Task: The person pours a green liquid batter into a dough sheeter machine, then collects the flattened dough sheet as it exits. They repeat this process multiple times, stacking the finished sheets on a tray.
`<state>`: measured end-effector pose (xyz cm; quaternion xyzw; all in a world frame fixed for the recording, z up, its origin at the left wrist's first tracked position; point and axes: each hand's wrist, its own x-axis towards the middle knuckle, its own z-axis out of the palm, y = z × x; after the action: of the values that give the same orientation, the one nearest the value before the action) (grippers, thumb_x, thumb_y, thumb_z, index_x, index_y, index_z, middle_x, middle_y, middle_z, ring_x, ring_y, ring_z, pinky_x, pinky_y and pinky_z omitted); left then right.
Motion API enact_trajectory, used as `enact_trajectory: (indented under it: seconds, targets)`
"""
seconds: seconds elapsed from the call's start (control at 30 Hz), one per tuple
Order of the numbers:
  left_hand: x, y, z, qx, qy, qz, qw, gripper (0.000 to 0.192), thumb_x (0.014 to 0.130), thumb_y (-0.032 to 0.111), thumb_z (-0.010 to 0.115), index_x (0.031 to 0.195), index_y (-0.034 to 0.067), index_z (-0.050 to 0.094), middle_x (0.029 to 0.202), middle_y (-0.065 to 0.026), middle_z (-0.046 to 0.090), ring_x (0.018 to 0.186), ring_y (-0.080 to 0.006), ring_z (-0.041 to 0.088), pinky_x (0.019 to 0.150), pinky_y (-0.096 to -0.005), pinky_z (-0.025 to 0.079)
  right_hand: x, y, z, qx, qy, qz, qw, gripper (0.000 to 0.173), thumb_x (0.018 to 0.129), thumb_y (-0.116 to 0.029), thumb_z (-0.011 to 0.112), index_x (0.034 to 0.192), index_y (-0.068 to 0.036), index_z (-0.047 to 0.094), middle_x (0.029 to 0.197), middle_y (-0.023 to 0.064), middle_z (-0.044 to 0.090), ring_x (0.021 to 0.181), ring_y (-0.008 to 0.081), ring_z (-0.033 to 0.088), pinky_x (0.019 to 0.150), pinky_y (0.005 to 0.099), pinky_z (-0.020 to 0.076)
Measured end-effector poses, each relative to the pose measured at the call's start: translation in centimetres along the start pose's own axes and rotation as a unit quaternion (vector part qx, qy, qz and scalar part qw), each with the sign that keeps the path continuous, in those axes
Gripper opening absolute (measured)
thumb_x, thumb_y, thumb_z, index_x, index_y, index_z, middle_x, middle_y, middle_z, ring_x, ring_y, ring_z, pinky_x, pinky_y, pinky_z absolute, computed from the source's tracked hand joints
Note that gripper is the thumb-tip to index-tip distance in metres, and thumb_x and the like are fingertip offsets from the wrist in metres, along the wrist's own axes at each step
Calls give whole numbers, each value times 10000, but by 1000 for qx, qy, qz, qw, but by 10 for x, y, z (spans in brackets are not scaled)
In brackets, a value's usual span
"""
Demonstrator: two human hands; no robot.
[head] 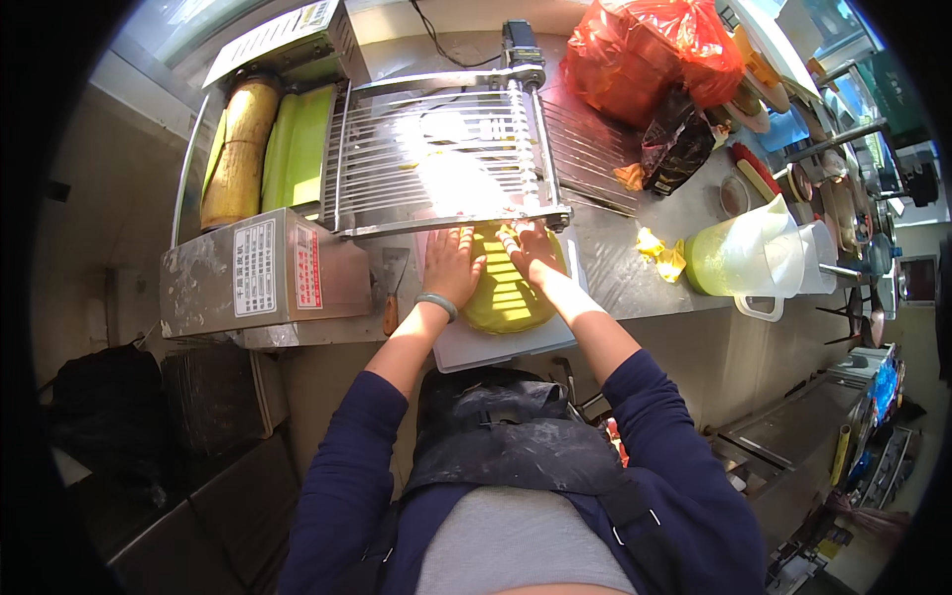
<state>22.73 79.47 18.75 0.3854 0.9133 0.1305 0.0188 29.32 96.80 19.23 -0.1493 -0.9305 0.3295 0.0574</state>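
A round yellow-green sheet, which looks like a crepe or a stack of crepes (509, 294), lies on a white plastic board (476, 361) at the counter's front edge. Flat along its left side rests my left hand (452, 264), palm down, thumb on the yellow surface. My right hand (532, 249) lies over the far right part, fingers spread and tips near the metal rail. Above both hands is the wire conveyor rack (439, 163) of a crepe machine; it casts striped shadows on the sheet. The sheet's far edge is hidden under the rack.
The machine's metal housing (260, 271) and roller (242, 152) stand left. A wooden-handled spatula (390, 312) lies beside my left forearm. On the right are yellow scraps (662, 254), a plastic jug (751, 249) of yellow-green liquid and a red plastic bag (625, 63).
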Motion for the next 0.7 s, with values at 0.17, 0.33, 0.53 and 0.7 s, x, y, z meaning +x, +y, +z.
enact_trajectory:
  seconds: [0.17, 0.33, 0.53, 0.7]
  targets:
    - [13, 4, -3, 21, -85, 92, 992, 677, 929, 456, 530, 1491, 116, 364, 1513, -83, 405, 1420, -257, 319, 1183, -484, 125, -91, 36, -45, 148, 243, 48, 957, 202, 840, -43, 652, 1032, -38, 590, 1030, 95, 618, 949, 258, 598, 829, 361, 494]
    - [9, 15, -10, -16, -66, 74, 995, 668, 932, 386, 554, 1471, 43, 359, 1483, -161, 417, 1396, -340, 334, 1168, -496, 170, -170, 130, -158, 130, 661, 197, 712, 308, 934, -246, 634, 1074, -17, 484, 1049, 74, 461, 920, 189, 472, 821, 332, 426]
    - [-53, 2, -34, -118, 8, 93, 989, 629, 910, 286, 609, 1432, 14, 389, 1512, -162, 362, 1408, -353, 306, 1164, -509, 200, -190, 229, -258, 236, 661, 194, 686, 511, 953, -433, 610, 1135, 43, 572, 926, 64, 580, 926, 186, 566, 883, 313, 450]
    - [-117, -24, -61, -189, 15, 70, 979, 538, 882, 167, 632, 1376, 25, 469, 1420, -153, 482, 1345, -373, 404, 1116, -477, 317, -170, 218, -270, 244, 701, 170, 649, 404, 923, -374, 663, 780, -40, 488, 724, 16, 472, 702, 140, 468, 707, 295, 424]
